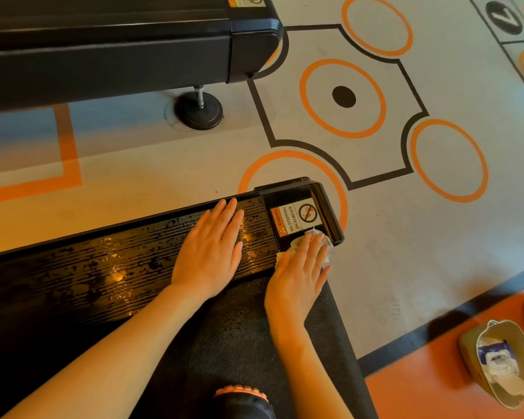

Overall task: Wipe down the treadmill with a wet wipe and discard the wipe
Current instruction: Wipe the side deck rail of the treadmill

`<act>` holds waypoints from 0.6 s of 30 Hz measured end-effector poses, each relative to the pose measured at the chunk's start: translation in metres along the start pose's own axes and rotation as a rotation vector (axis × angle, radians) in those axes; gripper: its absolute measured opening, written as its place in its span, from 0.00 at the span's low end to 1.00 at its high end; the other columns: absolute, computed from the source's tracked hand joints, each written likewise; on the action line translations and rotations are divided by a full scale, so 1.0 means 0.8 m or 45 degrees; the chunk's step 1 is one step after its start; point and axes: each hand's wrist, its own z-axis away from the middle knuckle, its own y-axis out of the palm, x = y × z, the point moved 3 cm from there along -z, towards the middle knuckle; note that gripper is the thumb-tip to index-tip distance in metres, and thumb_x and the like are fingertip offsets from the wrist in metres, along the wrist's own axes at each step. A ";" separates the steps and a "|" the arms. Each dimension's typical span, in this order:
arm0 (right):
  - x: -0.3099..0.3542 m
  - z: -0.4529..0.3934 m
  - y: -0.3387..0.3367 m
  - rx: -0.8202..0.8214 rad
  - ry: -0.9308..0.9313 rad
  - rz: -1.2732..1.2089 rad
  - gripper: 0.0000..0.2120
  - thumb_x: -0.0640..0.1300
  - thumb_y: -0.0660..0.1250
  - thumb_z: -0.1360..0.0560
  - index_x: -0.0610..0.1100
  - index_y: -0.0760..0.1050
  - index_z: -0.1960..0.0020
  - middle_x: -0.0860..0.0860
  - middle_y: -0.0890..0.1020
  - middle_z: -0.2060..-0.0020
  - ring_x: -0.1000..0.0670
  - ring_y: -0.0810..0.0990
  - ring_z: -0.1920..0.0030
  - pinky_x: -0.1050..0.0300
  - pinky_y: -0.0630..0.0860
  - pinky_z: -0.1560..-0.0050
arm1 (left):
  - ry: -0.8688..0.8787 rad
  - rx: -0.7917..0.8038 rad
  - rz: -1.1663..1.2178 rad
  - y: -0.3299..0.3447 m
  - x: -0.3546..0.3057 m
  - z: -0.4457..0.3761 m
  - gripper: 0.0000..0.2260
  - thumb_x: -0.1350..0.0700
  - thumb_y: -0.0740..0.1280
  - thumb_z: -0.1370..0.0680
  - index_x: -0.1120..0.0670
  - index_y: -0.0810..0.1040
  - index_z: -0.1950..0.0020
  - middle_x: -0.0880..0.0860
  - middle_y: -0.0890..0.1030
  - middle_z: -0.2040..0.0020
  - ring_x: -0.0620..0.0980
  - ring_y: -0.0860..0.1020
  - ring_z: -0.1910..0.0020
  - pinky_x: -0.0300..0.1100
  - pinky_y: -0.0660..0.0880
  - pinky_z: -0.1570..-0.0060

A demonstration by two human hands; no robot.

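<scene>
The treadmill's black ribbed side rail (109,267) runs from lower left to its end cap (312,195), and the rail glistens with wet patches. My left hand (209,252) rests flat on the rail, fingers straight. My right hand (300,273) presses a crumpled white wet wipe (327,246) flat against the end cap's corner, just below a warning sticker (294,219). The dark textured belt (254,337) lies under my forearms.
A second black treadmill (127,46) with a round foot (198,110) stands at the top left. The floor (390,237) carries orange rings and black lines. A small bin (493,364) holding a wipes pack and used wipes sits at the lower right.
</scene>
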 end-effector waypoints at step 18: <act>0.061 -0.139 -0.020 0.542 -1.003 0.129 0.29 0.55 0.45 0.19 0.45 0.64 0.24 0.46 0.69 0.27 0.45 0.62 0.24 0.50 0.49 0.23 | 0.015 0.000 -0.009 -0.003 0.000 0.002 0.26 0.48 0.49 0.18 0.60 0.66 0.25 0.59 0.63 0.23 0.56 0.61 0.24 0.51 0.56 0.27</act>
